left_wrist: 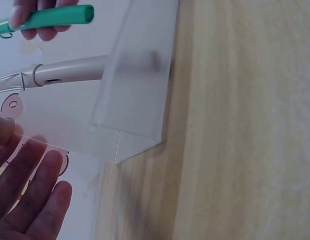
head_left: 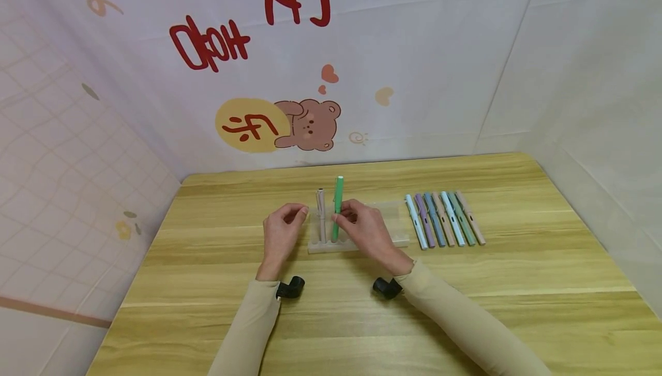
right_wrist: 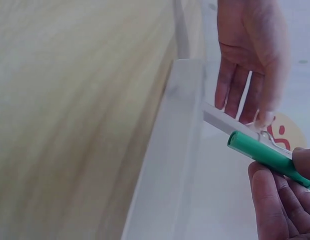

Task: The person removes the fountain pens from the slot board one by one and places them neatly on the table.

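Note:
A clear plastic pen stand [head_left: 398, 241] lies across the middle of the table, its see-through back panel rising behind a front ledge. My left hand [head_left: 281, 229] pinches the panel's left edge between thumb and index finger, the other fingers loosely spread in the left wrist view. One pale greyish-pink pen [head_left: 322, 218] stands in the rack near its left end. Just right of it, my right hand [head_left: 367, 229] holds a green pen [head_left: 339, 192] upright, clip end up. The green pen's lower end [right_wrist: 240, 142] hangs over the ledge in the right wrist view.
Right of the stand, several capped pens in light blue, purple, blue, green and pinkish brown lie side by side in a row [head_left: 445, 221]. Behind the wood-grain table [head_left: 207, 307] hangs a white printed cloth [head_left: 414, 48]. Black wrist cameras [head_left: 292, 287] sit at both cuffs.

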`<state>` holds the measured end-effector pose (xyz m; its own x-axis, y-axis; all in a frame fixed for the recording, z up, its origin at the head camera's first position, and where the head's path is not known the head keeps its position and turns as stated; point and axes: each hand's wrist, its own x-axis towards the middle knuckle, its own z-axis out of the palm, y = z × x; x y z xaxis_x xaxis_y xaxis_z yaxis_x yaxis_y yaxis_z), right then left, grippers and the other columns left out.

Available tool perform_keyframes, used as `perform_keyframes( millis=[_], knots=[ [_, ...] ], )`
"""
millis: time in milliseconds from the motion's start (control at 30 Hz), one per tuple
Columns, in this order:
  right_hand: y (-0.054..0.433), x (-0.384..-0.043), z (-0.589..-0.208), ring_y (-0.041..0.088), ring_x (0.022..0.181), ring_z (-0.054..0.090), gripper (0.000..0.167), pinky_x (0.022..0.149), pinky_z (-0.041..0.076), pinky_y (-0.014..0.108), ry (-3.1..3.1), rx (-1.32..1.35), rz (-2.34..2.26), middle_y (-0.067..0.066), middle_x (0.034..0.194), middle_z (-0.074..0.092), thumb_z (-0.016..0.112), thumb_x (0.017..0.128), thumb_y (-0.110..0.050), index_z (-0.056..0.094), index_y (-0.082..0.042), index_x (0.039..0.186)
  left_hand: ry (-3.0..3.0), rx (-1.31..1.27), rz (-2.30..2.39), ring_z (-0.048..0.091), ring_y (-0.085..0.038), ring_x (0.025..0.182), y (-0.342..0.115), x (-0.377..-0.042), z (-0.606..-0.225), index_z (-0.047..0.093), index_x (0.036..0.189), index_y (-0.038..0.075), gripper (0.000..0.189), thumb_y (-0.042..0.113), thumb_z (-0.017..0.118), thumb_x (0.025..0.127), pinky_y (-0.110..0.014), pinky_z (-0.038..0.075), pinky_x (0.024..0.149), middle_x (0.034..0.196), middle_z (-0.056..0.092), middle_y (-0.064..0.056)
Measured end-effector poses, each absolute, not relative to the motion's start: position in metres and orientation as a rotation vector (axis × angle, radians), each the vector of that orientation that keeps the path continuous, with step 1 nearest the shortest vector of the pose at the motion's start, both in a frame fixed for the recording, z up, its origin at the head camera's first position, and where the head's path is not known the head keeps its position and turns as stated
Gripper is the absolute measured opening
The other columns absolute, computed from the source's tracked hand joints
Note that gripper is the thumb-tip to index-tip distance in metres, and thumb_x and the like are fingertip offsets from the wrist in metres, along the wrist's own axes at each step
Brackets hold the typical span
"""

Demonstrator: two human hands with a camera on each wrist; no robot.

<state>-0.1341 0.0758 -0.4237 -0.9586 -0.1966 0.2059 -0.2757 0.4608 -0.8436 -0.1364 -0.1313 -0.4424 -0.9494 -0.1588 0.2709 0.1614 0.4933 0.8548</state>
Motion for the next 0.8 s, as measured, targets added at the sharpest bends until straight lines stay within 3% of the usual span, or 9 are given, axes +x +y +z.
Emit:
perform_keyframes(
  millis=[267,600,800],
  knots=[
    [0.088,-0.13,-0.412,0.02,0.093,0.074,0.027,0.083,0.06,0.041,-2.599,0.443,1.562,0.004,0.101,0.075,0.069,0.102,-0.023,0.071,-0.003,0.119,-2.425,-0.002,-1.433,0.071,-0.023,0.087,-0.131,-0.136,-0.442,0.08,0.102,0.006,0.015,0.019,0.074,0.097,-0.038,0.055,0.079,0.099,0.078,-0.008],
    [0.106,-0.127,-0.401,0.023,0.1,0.074,0.023,0.081,0.06,0.044,-2.541,0.479,1.594,0.005,0.108,0.072,0.068,0.103,-0.026,0.072,-0.01,0.118,-2.437,0.014,-1.443,0.071,-0.023,0.088,-0.131,-0.137,-0.441,0.08,0.103,0.007,0.015,0.02,0.074,0.097,-0.039,0.055,0.08,0.1,0.078,-0.008],
    [0.117,-0.124,-0.394,0.025,0.102,0.073,0.023,0.087,0.059,0.045,-2.509,0.506,1.608,0.006,0.108,0.072,0.068,0.103,-0.024,0.072,-0.009,0.119,-2.44,0.013,-1.442,0.071,-0.023,0.087,-0.131,-0.137,-0.441,0.08,0.103,0.008,0.015,0.021,0.074,0.097,-0.039,0.055,0.08,0.099,0.078,-0.007]
  ],
)
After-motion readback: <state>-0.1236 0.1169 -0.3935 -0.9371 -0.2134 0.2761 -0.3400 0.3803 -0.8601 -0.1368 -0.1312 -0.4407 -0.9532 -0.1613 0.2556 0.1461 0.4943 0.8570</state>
